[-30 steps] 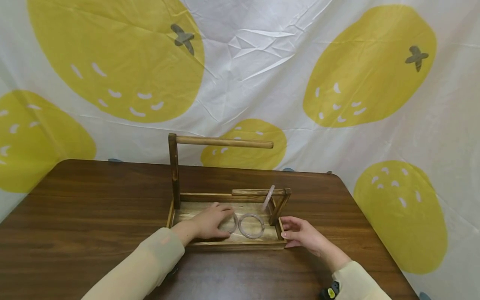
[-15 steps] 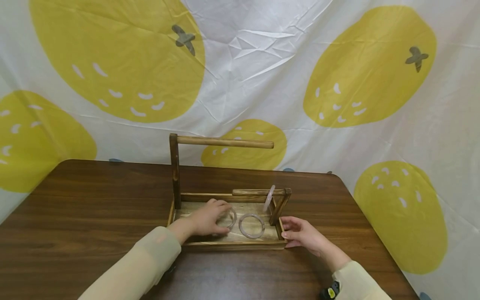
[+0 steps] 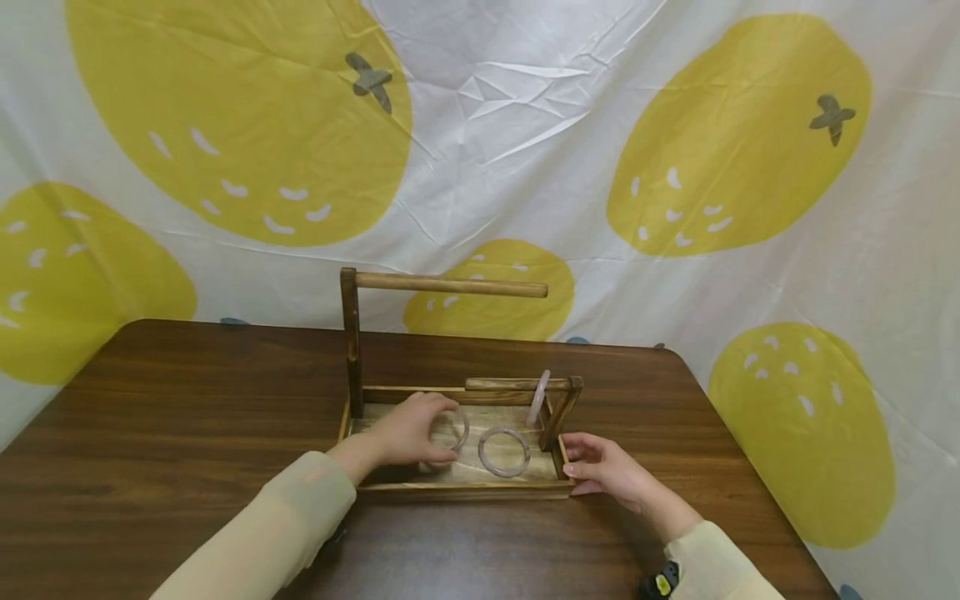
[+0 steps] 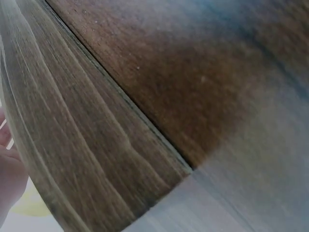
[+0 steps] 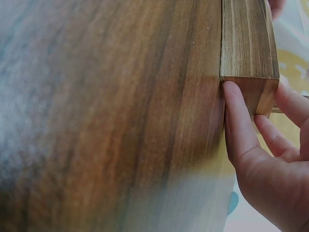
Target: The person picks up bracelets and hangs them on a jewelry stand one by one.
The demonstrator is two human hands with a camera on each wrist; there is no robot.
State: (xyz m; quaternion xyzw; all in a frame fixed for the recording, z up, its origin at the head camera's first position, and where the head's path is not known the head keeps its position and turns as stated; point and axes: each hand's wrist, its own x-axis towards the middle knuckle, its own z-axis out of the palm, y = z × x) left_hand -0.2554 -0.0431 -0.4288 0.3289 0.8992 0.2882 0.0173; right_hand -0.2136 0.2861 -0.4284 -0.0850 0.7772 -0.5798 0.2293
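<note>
A wooden rack with a shallow tray base (image 3: 468, 492) stands on the table. Inside the tray my left hand (image 3: 408, 427) spans a pale bangle (image 3: 466, 432), thumb on its near side and fingers on its far side. To its right lies a second pale bangle (image 3: 503, 473), flat on the tray floor. A third bangle (image 3: 537, 400) hangs on the low bar (image 3: 495, 384). My right hand (image 3: 611, 475) touches the tray's right end with extended fingers; in the right wrist view these fingers (image 5: 237, 113) lie against the end corner. The left wrist view shows mostly the tray's wall (image 4: 72, 130).
Above the tray a tall post (image 3: 350, 342) carries a higher bar (image 3: 450, 284), which reaches right with nothing hung on it. The brown table (image 3: 187, 417) ends at a curtain (image 3: 525, 192) printed with yellow fruit. A dark strapped device (image 3: 662, 583) sits at the right sleeve.
My left hand and the bangle under it have slid slightly left, widening the gap to the second bangle. The right hand stays at the tray's end.
</note>
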